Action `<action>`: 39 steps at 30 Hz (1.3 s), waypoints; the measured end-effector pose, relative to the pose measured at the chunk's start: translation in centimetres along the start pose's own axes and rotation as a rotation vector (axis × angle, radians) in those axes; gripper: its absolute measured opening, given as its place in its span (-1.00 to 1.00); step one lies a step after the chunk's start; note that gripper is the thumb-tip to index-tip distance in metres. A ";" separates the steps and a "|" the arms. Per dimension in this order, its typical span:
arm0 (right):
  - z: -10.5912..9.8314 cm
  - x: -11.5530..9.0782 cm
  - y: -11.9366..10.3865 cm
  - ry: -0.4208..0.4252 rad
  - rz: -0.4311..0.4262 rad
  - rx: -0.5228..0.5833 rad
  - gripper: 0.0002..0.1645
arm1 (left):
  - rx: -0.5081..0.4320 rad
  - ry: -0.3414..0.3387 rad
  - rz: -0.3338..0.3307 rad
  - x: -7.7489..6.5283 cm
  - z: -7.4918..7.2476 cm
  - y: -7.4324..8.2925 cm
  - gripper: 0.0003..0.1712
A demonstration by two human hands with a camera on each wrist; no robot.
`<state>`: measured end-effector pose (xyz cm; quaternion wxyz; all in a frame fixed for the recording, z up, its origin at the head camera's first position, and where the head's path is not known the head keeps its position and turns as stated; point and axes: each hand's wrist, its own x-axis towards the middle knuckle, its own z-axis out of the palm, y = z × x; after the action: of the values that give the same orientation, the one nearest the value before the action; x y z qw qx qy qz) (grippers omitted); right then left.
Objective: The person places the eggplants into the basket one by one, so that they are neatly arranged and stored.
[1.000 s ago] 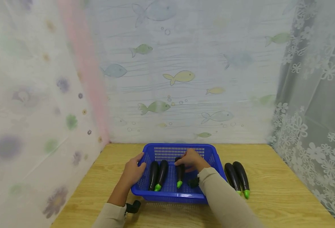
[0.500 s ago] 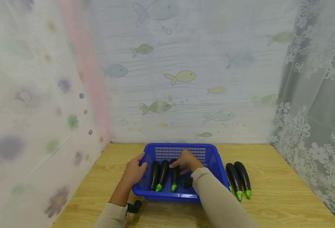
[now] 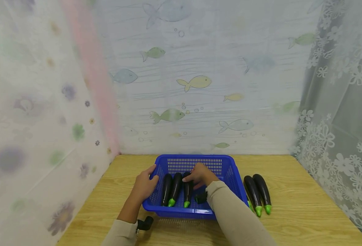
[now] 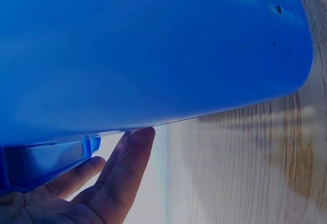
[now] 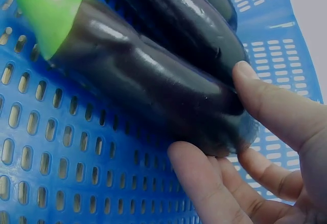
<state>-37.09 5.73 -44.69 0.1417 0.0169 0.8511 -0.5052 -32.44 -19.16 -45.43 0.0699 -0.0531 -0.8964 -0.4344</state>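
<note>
In the head view a blue plastic basket (image 3: 227, 160) with slotted walls stands on the table. My left hand (image 3: 146, 184) grips its left rim, thumb on the inner side; the left wrist view shows the fingers (image 4: 127, 168) at the outside wall. Inside the basket, my right hand (image 3: 201, 173) holds an eggplant (image 3: 188, 194) by its rounded far end, green cap towards me. Up close in the right wrist view, thumb and fingers lie on opposite sides of that eggplant (image 5: 148, 86). Two more eggplants (image 3: 176, 189) lie side by side just left of it.
On the wooden table (image 3: 304, 201), right of the basket, lie two eggplants (image 3: 262, 191); a green tip (image 3: 250, 204) peeks out beside the basket wall. A fish-print curtain (image 3: 196, 102) hangs behind the table, with further curtains at both sides.
My right hand has moved left inside the basket with the eggplant, bringing it closer to the other two. The left hand has stayed on the rim.
</note>
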 end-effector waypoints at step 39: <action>-1.2 -0.8 -1.6 0.082 -0.100 -0.139 -0.03 | -0.028 0.011 -0.025 0.3 0.1 -0.5 -0.32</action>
<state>-36.83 6.07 -42.61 0.0822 -0.0149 0.8890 -0.4503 -32.79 -19.42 -45.82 0.0686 -0.0406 -0.8904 -0.4482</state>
